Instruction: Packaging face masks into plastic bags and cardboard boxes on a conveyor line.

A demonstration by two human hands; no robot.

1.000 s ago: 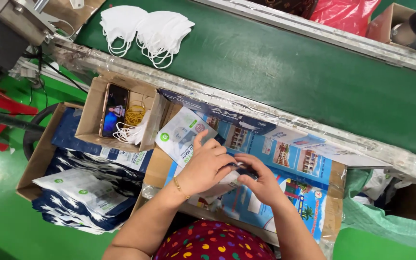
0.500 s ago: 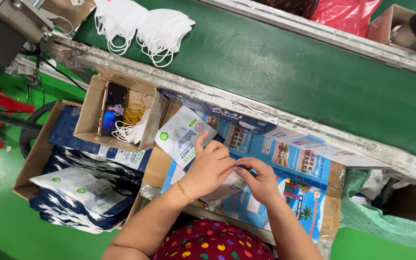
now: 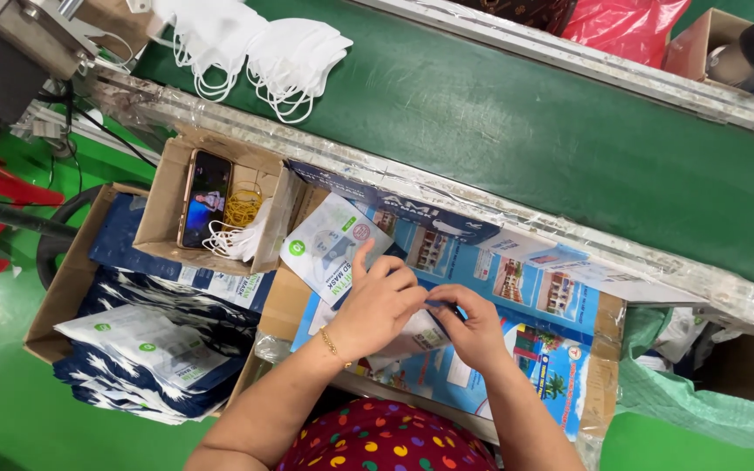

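My left hand and my right hand meet over a flattened blue printed carton in front of me. Both pinch a white and blue packet of face masks, whose upper end sticks out to the left past my left fingers. My left hand covers its middle; my right hand grips its lower right end, and what lies under the fingers is hidden.
A green conveyor belt carries white masks at its left end. A small cardboard box holds a phone, rubber bands and mask loops. A larger box at lower left holds stacked packets.
My hands have stayed on the packet, with my right hand closing in a little toward the left hand. The masks on the belt have shifted slightly in view.
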